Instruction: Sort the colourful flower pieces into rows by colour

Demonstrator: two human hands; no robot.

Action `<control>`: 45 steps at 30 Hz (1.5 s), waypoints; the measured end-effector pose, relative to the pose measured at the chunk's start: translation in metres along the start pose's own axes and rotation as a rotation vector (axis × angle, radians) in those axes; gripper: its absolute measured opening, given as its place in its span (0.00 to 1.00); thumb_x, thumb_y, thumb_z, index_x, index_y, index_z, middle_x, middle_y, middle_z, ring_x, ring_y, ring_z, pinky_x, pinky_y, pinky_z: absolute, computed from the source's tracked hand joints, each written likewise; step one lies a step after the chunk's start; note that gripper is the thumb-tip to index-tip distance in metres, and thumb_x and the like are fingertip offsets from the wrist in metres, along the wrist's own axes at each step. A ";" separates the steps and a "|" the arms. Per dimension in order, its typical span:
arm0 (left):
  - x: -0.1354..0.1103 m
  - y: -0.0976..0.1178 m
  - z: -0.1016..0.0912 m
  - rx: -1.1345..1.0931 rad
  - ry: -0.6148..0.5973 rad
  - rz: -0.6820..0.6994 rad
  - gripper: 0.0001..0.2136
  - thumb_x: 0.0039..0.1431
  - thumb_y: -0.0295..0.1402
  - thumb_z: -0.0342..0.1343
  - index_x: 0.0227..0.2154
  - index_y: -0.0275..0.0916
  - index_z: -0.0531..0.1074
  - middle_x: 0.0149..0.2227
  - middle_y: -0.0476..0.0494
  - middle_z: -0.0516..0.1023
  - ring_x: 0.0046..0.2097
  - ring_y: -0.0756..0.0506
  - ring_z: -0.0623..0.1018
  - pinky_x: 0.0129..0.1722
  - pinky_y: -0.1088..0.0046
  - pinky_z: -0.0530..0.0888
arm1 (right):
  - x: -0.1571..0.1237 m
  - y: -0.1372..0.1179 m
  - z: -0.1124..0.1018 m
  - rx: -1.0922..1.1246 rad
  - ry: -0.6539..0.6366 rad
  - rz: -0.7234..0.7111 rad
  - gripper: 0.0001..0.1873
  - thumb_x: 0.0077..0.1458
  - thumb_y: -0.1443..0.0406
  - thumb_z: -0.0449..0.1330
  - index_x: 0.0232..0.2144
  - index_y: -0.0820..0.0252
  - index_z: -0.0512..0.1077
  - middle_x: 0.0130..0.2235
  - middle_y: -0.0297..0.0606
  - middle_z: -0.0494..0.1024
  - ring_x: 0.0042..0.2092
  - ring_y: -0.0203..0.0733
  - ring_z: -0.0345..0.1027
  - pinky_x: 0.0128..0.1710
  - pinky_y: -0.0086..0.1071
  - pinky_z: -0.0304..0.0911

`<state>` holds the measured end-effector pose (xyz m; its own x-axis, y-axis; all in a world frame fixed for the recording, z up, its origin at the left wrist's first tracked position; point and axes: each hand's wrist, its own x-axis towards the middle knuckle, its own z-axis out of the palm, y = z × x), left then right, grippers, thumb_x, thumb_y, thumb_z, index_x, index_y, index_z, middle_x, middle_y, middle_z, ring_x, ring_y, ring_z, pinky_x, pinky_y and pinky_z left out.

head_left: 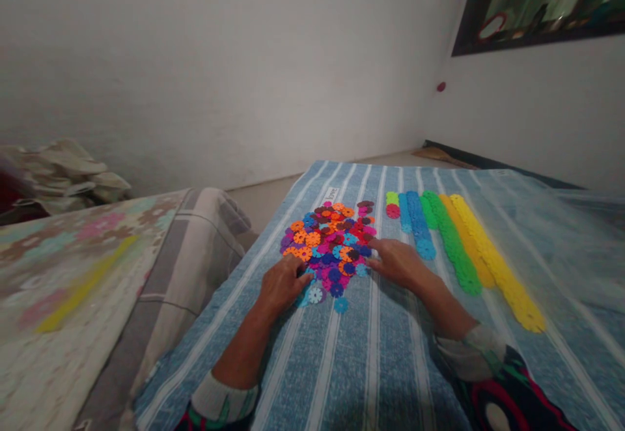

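Blue cloth with white stripes (346, 366) covers the surface, and a left sleeve (222, 405) and a right sleeve (508, 389), both dark and patterned with pale cuffs, come in from the near side. Toward the right edge lies the near end of a long yellow row (498, 266) of overlapping flower-shaped discs. Nearer the left edge, a light-blue disc (340, 305) and a white disc (316, 295) lie at the near end of a loose multicoloured pile (332, 239). The left hand (282, 283) rests at the pile's near left side, fingers curled down, thumb pointing right; whether it pinches a disc cannot be told. The right hand (398, 262) reaches the pile's right side, forefinger and thumb stretched out and parted. Between pile and yellow row, toward the far edge, run an amber row (467, 242), a long green row (452, 245), a short green row (428, 211), a blue row (418, 226) and a light-blue row (405, 213). A red disc (392, 211) adjoins lime discs (392, 198). Past the far edge stands a pale wall (273, 66).
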<state>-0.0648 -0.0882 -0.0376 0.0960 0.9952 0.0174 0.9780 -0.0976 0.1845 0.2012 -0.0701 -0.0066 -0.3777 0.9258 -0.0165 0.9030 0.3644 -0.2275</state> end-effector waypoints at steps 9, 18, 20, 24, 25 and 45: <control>-0.002 0.001 0.001 -0.020 0.012 0.011 0.14 0.58 0.40 0.51 0.43 0.39 0.75 0.43 0.41 0.78 0.45 0.42 0.75 0.40 0.69 0.67 | 0.001 -0.032 0.013 0.004 -0.059 -0.130 0.13 0.62 0.62 0.52 0.46 0.59 0.71 0.48 0.44 0.77 0.49 0.46 0.71 0.42 0.32 0.59; -0.002 0.000 0.004 0.009 0.017 0.043 0.14 0.60 0.44 0.51 0.37 0.39 0.75 0.39 0.43 0.77 0.42 0.43 0.75 0.36 0.70 0.65 | 0.000 -0.047 0.022 -0.041 -0.054 -0.192 0.12 0.65 0.62 0.50 0.44 0.59 0.71 0.46 0.43 0.76 0.46 0.44 0.71 0.39 0.31 0.58; -0.003 0.001 0.002 0.013 0.009 0.041 0.15 0.59 0.45 0.52 0.36 0.40 0.75 0.38 0.43 0.76 0.41 0.43 0.75 0.35 0.71 0.64 | 0.000 -0.047 0.023 -0.045 -0.046 -0.201 0.12 0.65 0.62 0.50 0.43 0.59 0.71 0.45 0.43 0.77 0.46 0.44 0.71 0.39 0.31 0.58; -0.004 0.005 0.000 0.003 -0.020 0.033 0.13 0.56 0.44 0.55 0.35 0.40 0.75 0.37 0.44 0.76 0.39 0.44 0.74 0.35 0.71 0.64 | -0.001 -0.049 0.025 -0.035 -0.042 -0.214 0.12 0.65 0.62 0.51 0.43 0.59 0.72 0.46 0.42 0.77 0.46 0.44 0.70 0.39 0.31 0.58; -0.004 0.005 0.000 -0.009 -0.023 0.035 0.13 0.55 0.44 0.56 0.35 0.39 0.75 0.37 0.44 0.76 0.39 0.44 0.74 0.35 0.71 0.64 | -0.001 -0.049 0.025 -0.029 -0.043 -0.214 0.12 0.65 0.62 0.51 0.43 0.59 0.72 0.46 0.43 0.77 0.46 0.44 0.70 0.39 0.31 0.58; -0.006 0.021 -0.001 -0.920 0.051 0.121 0.11 0.46 0.40 0.60 0.23 0.36 0.76 0.26 0.44 0.77 0.29 0.47 0.74 0.33 0.69 0.72 | 0.001 -0.054 0.035 0.212 0.018 -0.189 0.13 0.64 0.62 0.52 0.46 0.54 0.74 0.45 0.37 0.80 0.45 0.40 0.72 0.39 0.29 0.56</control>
<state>-0.0452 -0.0962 -0.0326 0.1577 0.9794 0.1265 0.4281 -0.1832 0.8850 0.1446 -0.0926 -0.0280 -0.5300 0.8457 0.0621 0.7533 0.5031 -0.4236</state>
